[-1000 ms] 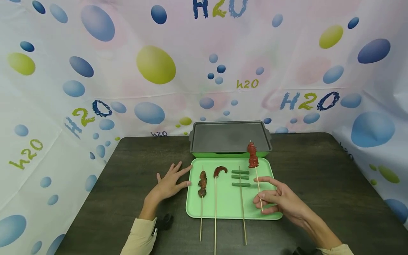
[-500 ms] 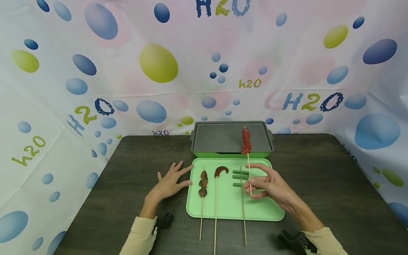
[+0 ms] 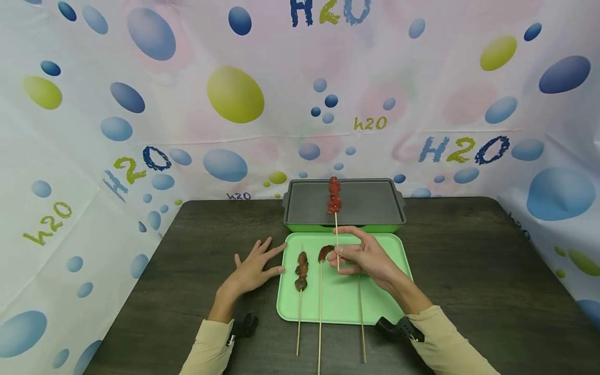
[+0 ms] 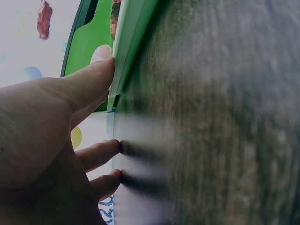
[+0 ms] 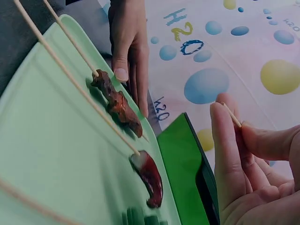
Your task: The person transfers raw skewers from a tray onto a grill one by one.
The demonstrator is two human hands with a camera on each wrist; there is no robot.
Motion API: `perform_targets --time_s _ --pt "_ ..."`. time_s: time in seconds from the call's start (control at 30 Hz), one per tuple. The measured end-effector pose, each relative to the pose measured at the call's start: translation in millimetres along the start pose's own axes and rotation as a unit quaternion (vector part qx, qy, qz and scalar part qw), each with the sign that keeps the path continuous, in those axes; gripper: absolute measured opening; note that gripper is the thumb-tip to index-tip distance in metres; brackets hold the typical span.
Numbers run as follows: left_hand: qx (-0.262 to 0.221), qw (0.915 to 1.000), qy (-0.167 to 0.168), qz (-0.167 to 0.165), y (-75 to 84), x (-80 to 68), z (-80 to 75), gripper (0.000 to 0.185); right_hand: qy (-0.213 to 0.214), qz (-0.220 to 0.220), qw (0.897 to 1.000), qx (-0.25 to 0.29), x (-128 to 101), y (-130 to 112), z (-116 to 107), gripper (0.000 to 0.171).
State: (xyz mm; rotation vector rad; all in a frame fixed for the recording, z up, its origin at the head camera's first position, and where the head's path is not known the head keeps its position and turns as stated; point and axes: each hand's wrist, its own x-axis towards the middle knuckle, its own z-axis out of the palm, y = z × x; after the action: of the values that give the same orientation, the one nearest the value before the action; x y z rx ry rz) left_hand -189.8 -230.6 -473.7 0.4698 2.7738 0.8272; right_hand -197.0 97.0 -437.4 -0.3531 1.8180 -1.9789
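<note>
From the head, your right grip (image 3: 363, 258) is over the tray (image 3: 339, 304), pinching the red meat skewer (image 3: 335, 195) by its stick. You have the skewer nearly upright in view: meat leading, above and beyond the tray's far edge, bare end below in your fingers. For the coming move, I judge the key relation is this long axis running up and away from your right grip, the nearer one, in line with the griddle (image 3: 370, 200) behind the tray. Your left grip (image 3: 250, 271) lies spread at the tray's left edge.

From the left wrist, your thumb touches the tray's rim; backdrop shows between the raised meat and the griddle.

From the right wrist, thumb and forefinger pinch the stick beyond the tray; you can't see the meat. The brown skewer (image 5: 121, 105) and curved skewer (image 5: 149, 176) lie on the tray.
</note>
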Motion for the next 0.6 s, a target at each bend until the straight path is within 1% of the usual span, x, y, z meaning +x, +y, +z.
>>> perform_targets --time_s 0.23,0.33,0.6 --pt "0.002 1.0 0.003 -0.005 -1.0 0.2 0.9 0.065 -0.015 0.001 1.0 0.008 20 -4 15 0.055" --pt "0.004 1.0 0.002 -0.002 -1.6 2.1 1.7 0.065 -0.011 0.003 1.0 0.014 27 -5 20 0.055" --pt "0.006 1.0 0.004 -0.006 -1.1 3.2 2.2 0.065 0.006 0.021 0.999 0.025 45 -6 27 0.048"
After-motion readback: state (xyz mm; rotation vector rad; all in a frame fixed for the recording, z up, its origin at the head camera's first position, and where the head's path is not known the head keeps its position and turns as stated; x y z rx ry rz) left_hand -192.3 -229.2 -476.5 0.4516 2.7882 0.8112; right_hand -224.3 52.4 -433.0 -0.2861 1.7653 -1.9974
